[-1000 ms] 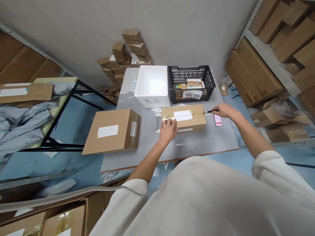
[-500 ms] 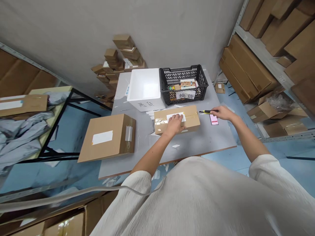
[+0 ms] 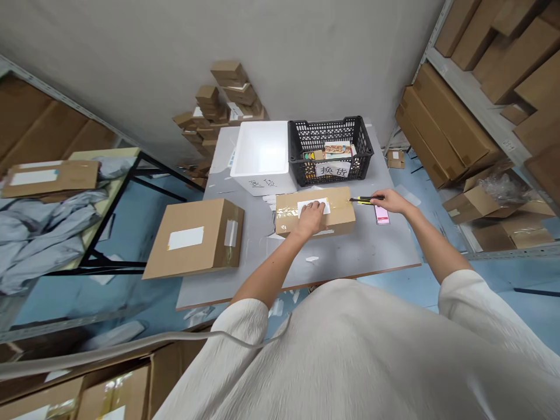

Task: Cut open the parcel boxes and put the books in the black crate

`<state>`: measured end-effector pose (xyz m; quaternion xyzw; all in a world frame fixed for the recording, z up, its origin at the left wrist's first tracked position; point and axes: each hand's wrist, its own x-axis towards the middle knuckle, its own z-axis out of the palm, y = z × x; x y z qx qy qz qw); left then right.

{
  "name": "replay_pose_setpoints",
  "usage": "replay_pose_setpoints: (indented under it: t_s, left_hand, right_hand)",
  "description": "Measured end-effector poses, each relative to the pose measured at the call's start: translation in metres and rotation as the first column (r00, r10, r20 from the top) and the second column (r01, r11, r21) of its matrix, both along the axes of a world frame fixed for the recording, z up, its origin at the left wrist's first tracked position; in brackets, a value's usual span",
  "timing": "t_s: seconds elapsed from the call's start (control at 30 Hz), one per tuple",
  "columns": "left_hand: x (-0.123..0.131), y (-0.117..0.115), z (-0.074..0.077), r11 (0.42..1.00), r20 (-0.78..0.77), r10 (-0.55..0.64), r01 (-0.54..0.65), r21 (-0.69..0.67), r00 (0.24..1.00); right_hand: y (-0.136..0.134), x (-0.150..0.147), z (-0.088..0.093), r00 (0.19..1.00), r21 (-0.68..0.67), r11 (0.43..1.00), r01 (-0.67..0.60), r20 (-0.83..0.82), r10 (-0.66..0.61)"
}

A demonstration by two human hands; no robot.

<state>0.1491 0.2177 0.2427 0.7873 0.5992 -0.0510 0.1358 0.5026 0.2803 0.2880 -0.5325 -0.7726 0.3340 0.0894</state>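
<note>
From the head view, your left hand (image 3: 310,219) rests palm down on the taped cardboard carton (image 3: 339,214), fingers flat and not grasping. The carton sits mid-table on the grey table (image 3: 350,259), in from its near edge. Your right hand (image 3: 391,202) clenches a yellow-and-black box cutter (image 3: 366,199), its tip at the carton's far right corner, with your forearm reaching across. A pink phone (image 3: 382,214) lies just beside that hand, and a black plastic crate (image 3: 331,153) stands toward the far edge.

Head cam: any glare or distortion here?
Head view: wide-angle bowing slants the shelf at right; soft glare on the inside of the white foam box and on the parcel tape; no heavy motion blur.
</note>
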Motion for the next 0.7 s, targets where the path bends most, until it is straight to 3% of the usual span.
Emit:
replay_pose_setpoints:
  t_s: [0.2, 0.43, 0.57, 0.7]
  left_hand:
    - [0.001, -0.006, 0.001, 1.0, 0.003, -0.002, 0.002, 0.014, 1.0]
    - [0.001, -0.013, 0.003, 1.0, 0.007, 0.006, -0.006, 0.01, 1.0]
    - [0.001, -0.013, 0.005, 1.0, -0.002, 0.013, -0.013, -0.009, 1.0]
    - [0.001, -0.012, 0.006, 1.0, -0.003, 0.024, -0.024, -0.013, 1.0]
  right_hand:
    - [0.026, -0.005, -0.007, 0.98, 0.024, 0.994, -0.107, 0.173, 0.101]
    - [0.054, -0.016, -0.019, 0.899, 0.115, 0.95, -0.289, 0.373, 0.228]
    - [0.059, -0.014, -0.029, 0.889, 0.081, 0.939, -0.334, 0.358, 0.285]
    - [0.057, 0.0, -0.038, 0.925, -0.038, 0.96, -0.278, 0.259, 0.278]
